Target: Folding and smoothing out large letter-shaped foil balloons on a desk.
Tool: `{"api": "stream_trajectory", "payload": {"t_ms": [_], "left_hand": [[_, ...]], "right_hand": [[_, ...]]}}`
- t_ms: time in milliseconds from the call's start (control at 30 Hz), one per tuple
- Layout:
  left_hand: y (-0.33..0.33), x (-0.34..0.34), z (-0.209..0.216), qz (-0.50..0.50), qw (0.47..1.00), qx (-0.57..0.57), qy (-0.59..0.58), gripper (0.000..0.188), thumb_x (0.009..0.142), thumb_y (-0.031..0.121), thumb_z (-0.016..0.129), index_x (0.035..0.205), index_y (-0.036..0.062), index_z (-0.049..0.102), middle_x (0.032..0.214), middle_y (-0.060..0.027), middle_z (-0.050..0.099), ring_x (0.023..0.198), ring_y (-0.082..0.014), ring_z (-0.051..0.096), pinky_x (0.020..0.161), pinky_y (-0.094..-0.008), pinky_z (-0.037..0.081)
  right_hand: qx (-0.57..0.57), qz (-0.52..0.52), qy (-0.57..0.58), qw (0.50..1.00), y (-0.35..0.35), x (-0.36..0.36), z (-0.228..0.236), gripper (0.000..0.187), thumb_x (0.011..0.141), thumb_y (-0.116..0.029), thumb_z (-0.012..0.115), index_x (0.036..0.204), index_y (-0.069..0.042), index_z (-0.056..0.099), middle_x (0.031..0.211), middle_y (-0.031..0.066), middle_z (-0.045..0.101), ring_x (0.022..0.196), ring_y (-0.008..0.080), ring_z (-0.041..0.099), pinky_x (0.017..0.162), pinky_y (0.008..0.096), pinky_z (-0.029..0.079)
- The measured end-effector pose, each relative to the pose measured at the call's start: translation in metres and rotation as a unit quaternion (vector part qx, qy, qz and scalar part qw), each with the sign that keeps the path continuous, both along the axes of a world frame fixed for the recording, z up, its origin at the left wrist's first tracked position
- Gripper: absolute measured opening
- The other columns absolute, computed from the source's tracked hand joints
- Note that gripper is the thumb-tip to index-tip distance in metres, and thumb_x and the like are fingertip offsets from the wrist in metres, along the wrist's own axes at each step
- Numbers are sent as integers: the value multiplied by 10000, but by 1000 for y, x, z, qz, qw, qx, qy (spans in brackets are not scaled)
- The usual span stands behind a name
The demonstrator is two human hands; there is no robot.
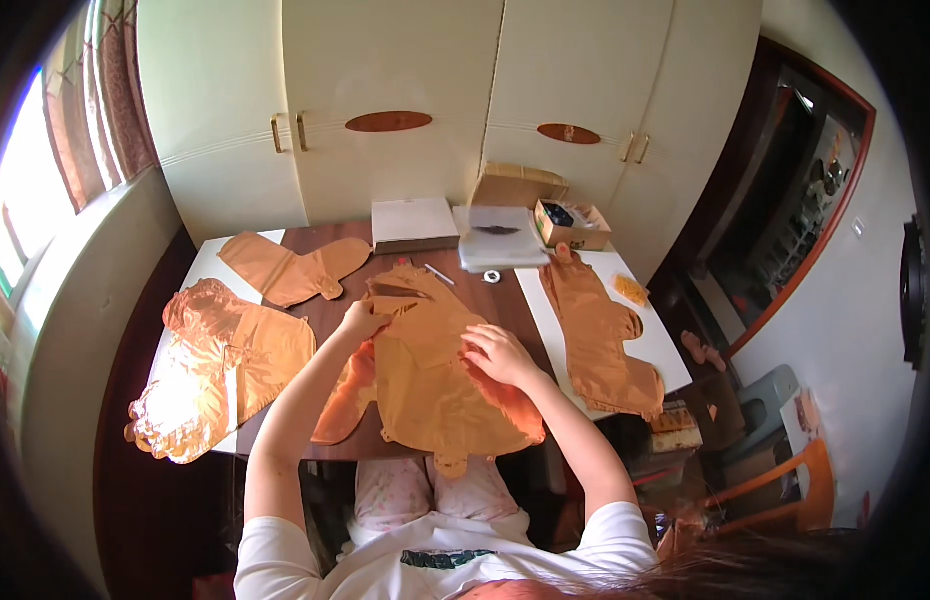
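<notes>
Pressing flat on the work, the right hand lies open, palm down, on a deflated orange foil balloon spread across the dark wooden table directly in front of the seated person. That spread palm appears to serve as a hold-down, keeping the slippery film from sliding. The left hand is closed in a pinch on the balloon's upper left edge, near a darker fold; whether it lifts or merely steadies that edge cannot be told at this size.

Similar flat orange pieces lie around the work. A crinkled shiny one rests on the left, overhanging the table edge. Another sits at far left, partly on a white sheet. A long one lies on the white sheet at right, well apart from the hands.

Toward the back stand a closed white box, a clear plastic bag, an open cardboard box, a small roll of tape and a thin pen-like stick, all out of immediate reach of either hand.
</notes>
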State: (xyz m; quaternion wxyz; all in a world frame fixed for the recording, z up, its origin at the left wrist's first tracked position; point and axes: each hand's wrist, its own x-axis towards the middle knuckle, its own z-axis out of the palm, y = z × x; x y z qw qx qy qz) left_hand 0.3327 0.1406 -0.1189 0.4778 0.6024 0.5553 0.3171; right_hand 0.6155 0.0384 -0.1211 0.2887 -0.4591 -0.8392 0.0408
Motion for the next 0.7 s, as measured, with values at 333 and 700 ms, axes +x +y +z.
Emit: {"api": "stream_trajectory", "payload": {"t_ms": [333, 700], "left_hand": [[10, 2, -1, -19, 991, 23, 131, 295, 700, 239, 716, 736, -25, 589, 599, -83, 606, 505, -154, 593, 460, -281, 472], [1, 10, 8, -27, 988, 27, 146, 291, 725, 248, 690, 722, -31, 608, 591, -91, 614, 477, -141, 584, 445, -275, 464]], "right_hand": [[5, 0, 10, 1000, 20, 14, -29, 271, 846, -267, 582, 1053, -105, 648, 1193, 73, 581, 1158, 264, 499, 994, 389, 367], [-5, 6, 11, 1000, 19, 14, -28, 275, 850, -238, 575, 1077, -92, 626, 1205, 90, 569, 1177, 270, 483, 1000, 396, 360]]}}
